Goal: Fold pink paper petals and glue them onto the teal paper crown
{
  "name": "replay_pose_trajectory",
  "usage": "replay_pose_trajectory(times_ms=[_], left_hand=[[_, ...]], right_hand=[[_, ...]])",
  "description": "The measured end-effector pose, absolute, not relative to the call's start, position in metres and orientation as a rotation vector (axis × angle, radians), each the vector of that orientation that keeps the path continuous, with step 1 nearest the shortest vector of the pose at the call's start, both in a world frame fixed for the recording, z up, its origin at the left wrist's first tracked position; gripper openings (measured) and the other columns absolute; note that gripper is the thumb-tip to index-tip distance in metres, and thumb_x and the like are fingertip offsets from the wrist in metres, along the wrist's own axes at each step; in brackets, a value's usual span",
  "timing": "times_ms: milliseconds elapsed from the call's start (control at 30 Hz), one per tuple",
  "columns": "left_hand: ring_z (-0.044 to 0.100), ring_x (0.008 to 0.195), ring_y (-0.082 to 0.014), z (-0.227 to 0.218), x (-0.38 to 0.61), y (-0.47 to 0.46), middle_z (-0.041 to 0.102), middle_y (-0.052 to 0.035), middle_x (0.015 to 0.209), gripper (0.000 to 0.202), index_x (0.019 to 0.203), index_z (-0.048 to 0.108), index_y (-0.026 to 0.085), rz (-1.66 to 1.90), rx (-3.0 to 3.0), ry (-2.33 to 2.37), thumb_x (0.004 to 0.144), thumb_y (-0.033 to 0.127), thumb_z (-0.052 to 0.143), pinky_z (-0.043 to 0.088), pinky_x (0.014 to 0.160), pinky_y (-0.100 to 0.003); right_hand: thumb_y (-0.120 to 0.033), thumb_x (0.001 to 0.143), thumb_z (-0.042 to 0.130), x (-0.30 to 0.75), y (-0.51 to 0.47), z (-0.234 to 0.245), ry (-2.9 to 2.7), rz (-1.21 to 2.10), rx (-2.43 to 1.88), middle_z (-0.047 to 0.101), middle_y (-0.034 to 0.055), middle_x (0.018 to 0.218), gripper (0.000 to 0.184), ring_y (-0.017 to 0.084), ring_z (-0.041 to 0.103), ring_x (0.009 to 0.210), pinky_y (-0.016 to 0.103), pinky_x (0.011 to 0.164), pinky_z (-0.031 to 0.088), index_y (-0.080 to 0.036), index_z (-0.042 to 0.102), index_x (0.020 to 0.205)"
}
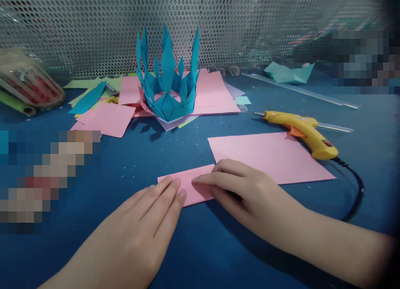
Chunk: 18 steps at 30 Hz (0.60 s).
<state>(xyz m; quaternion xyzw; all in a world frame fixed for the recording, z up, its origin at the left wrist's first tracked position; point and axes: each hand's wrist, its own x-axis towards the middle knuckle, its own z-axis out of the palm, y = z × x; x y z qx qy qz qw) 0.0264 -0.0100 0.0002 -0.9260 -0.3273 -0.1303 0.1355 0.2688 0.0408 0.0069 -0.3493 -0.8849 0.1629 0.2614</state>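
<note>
A small folded piece of pink paper (187, 181) lies flat on the blue table in front of me. My left hand (146, 218) rests on its left end, fingers stretched out and pressing down. My right hand (240, 189) touches its right part with the fingertips, the fingers bent and partly hidden beneath the hand. Just behind my right hand lies a larger pink sheet (268, 155). Beyond, a blue folded-paper crown (168, 89) with tall points stands on more pink paper (215, 93).
A yellow hot glue gun (293, 122) lies at the right, its black cord (359, 193) curving toward me. Behind are a clear glue stick (300, 91) and a teal paper piece (289, 73). A plastic cup (31, 80) stands at the left, before a perforated metal screen (237, 26).
</note>
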Motion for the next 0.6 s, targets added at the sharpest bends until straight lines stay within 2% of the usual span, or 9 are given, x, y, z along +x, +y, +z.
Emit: replay_pose_trajectory(times_ms=[100, 200, 300, 400, 500, 600], left_hand=[[0.074, 0.109, -0.0275, 0.009, 0.032, -0.004, 0.073, -0.0139, 0.126, 0.047, 0.118, 0.069, 0.007, -0.326, -2.647, -0.895, 0.095, 0.005, 0.028, 0.062, 0.083, -0.038], [0.076, 0.103, -0.0266, 0.014, 0.034, -0.003, 0.074, -0.0137, 0.123, 0.048, 0.116, 0.072, 0.008, -0.247, -2.656, -0.896, 0.106, 0.021, 0.027, 0.06, 0.081, -0.037], [0.071, 0.114, -0.0278, 0.007, 0.031, -0.01, 0.071, -0.0152, 0.13, 0.06, 0.124, 0.07, 0.008, -0.273, -2.677, -0.965, 0.108, 0.041, 0.022, 0.054, 0.092, -0.039], [0.054, 0.136, -0.0292, -0.005, 0.026, -0.017, 0.06, -0.0144, 0.146, 0.068, 0.141, 0.057, 0.011, -0.324, -2.703, -1.024, 0.104, 0.056, 0.022, 0.041, 0.11, -0.041], [0.044, 0.144, -0.0303, -0.011, 0.022, -0.02, 0.053, -0.0151, 0.152, 0.07, 0.148, 0.048, 0.01, -0.309, -2.74, -1.022, 0.1, 0.059, 0.032, 0.032, 0.117, -0.042], [0.041, 0.146, -0.029, -0.01, 0.019, -0.02, 0.052, -0.0156, 0.153, 0.07, 0.145, 0.051, 0.009, -0.295, -2.75, -1.015, 0.099, 0.06, 0.035, 0.02, 0.123, -0.041]], right_hand=[[-0.008, 0.099, 0.046, 0.267, 0.04, 0.007, -2.359, 0.458, -0.965, 0.063, 0.005, 0.078, 0.028, 0.015, 0.062, 0.071, 0.025, 0.065, 0.052, -0.015, 0.073, 0.102], [-0.01, 0.099, 0.05, 0.266, 0.04, 0.007, -2.334, 0.477, -0.983, 0.064, 0.0044, 0.078, 0.024, 0.015, 0.063, 0.072, 0.023, 0.064, 0.053, -0.016, 0.073, 0.101], [-0.009, 0.098, 0.052, 0.266, 0.04, 0.007, -2.322, 0.475, -0.989, 0.065, 0.0047, 0.079, 0.022, 0.015, 0.063, 0.072, 0.024, 0.065, 0.053, -0.015, 0.073, 0.101], [-0.009, 0.097, 0.053, 0.267, 0.04, 0.007, -2.322, 0.471, -0.997, 0.065, 0.0042, 0.079, 0.022, 0.014, 0.064, 0.072, 0.023, 0.066, 0.054, -0.016, 0.073, 0.101], [-0.009, 0.097, 0.054, 0.267, 0.039, 0.006, -2.317, 0.473, -1.015, 0.065, 0.0038, 0.079, 0.022, 0.014, 0.064, 0.071, 0.023, 0.065, 0.054, -0.017, 0.073, 0.101], [-0.009, 0.096, 0.054, 0.266, 0.038, 0.006, -2.302, 0.465, -1.023, 0.065, 0.0039, 0.08, 0.022, 0.014, 0.064, 0.072, 0.023, 0.066, 0.054, -0.017, 0.074, 0.1]])
